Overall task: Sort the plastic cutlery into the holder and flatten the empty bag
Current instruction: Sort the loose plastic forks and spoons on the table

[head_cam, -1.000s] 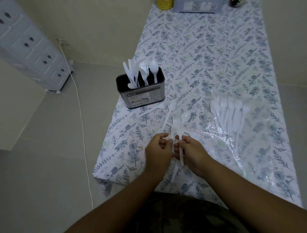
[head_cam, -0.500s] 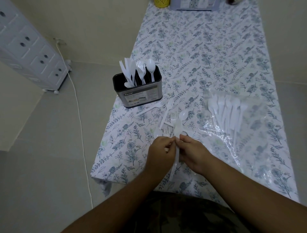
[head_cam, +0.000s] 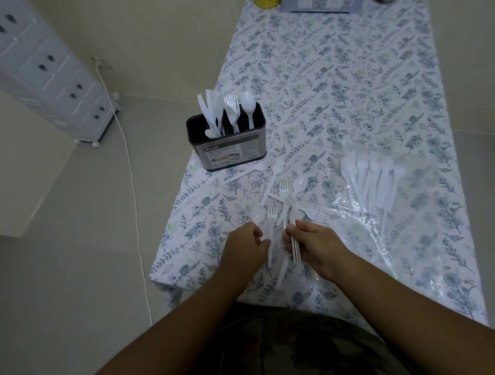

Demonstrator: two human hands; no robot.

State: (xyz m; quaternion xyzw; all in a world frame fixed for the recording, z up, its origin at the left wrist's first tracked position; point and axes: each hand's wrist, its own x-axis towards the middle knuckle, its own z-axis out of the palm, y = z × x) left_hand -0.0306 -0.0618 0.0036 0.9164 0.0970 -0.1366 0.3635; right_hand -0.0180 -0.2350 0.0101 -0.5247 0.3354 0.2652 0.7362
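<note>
A dark metal cutlery holder stands near the table's left edge with white knives, forks and a spoon upright in its compartments. Loose white plastic forks and spoons lie scattered between the holder and my hands. My right hand grips a small bundle of white cutlery handles. My left hand pinches a white spoon and fork beside it. A clear plastic bag on the right still holds several white pieces.
The table carries a floral cloth and its near-left corner is close to my left hand. A yellow cup and a grey box sit at the far end. A white drawer unit and a cable are on the floor to the left.
My hands have drawn slightly apart; the left now holds a spoon and fork separately while the right keeps the bundle of handles. The camera view has shifted a little.
</note>
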